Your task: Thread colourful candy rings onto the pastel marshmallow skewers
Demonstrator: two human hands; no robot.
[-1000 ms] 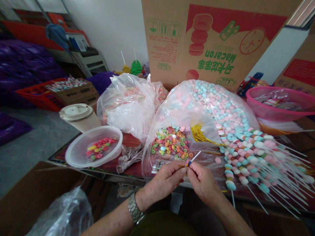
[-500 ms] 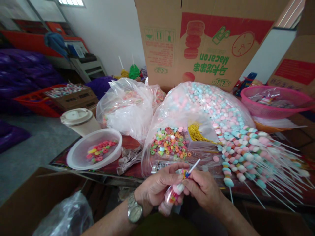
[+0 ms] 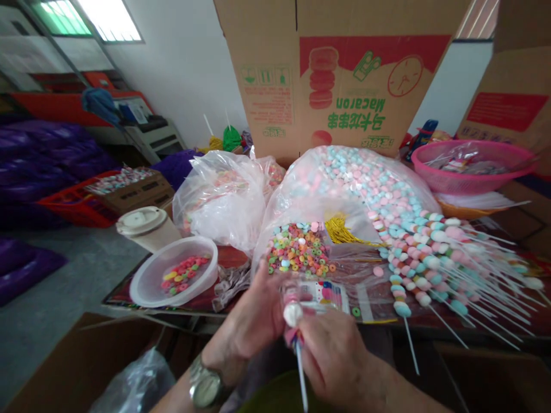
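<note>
A wrapped candy skewer (image 3: 293,314), with a white piece in the middle, stands between my hands. Its white stick points down toward me. My right hand (image 3: 338,350) is closed around the skewer near the stick end. Beside it, my left hand (image 3: 253,315) is opened out, fingers stretched and blurred; whether it touches the wrapper I cannot tell. Just beyond my hands lie printed clear wrappers (image 3: 327,292). A pile of gold twist ties (image 3: 340,229) and loose ring candies (image 3: 301,246) lie on the plastic bag behind them.
Unwrapped marshmallow skewers (image 3: 443,264) are heaped on the right, sticks toward me. A big bag of pastel marshmallows (image 3: 370,178) fills the back. On the left are a clear bowl (image 3: 142,287) and a lidded cup (image 3: 148,229). A pink basket (image 3: 473,166) stands at back right.
The skewer has turned over, its stick now pointing down toward me instead of up and away. My left hand has opened off the wrapper neck. The printed wrappers are now more exposed.
</note>
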